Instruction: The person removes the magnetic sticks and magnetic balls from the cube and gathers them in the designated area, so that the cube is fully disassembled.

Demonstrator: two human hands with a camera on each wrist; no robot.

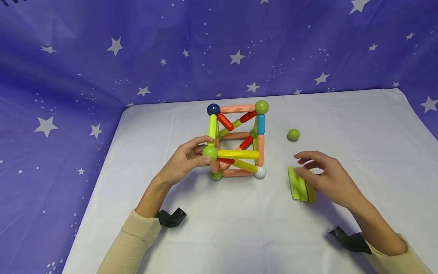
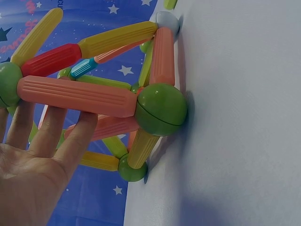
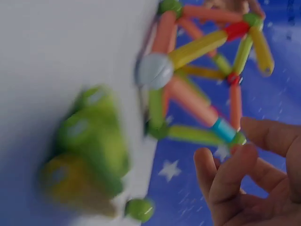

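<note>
A cube-like frame of magnetic building sticks and balls (image 1: 239, 154) stands on the table, with diagonal sticks across its sides. My left hand (image 1: 186, 158) holds its near left upper corner, thumb against a green ball (image 1: 210, 152). In the left wrist view the fingers (image 2: 77, 139) lie behind an upright salmon stick (image 2: 77, 95). A yellow stick (image 1: 238, 154) runs right from that ball, its far end free. My right hand (image 1: 325, 173), fingers loosely bent, hovers by several loose yellow-green sticks (image 1: 300, 186); the right wrist view shows nothing between its fingertips.
A loose green ball (image 1: 293, 134) lies right of the frame, beyond the right hand. White cloth (image 1: 219, 228) covers the table. Behind and to the left hangs a blue star-patterned curtain (image 1: 191, 72). A black wrist mount (image 1: 350, 239) juts out beneath the right forearm.
</note>
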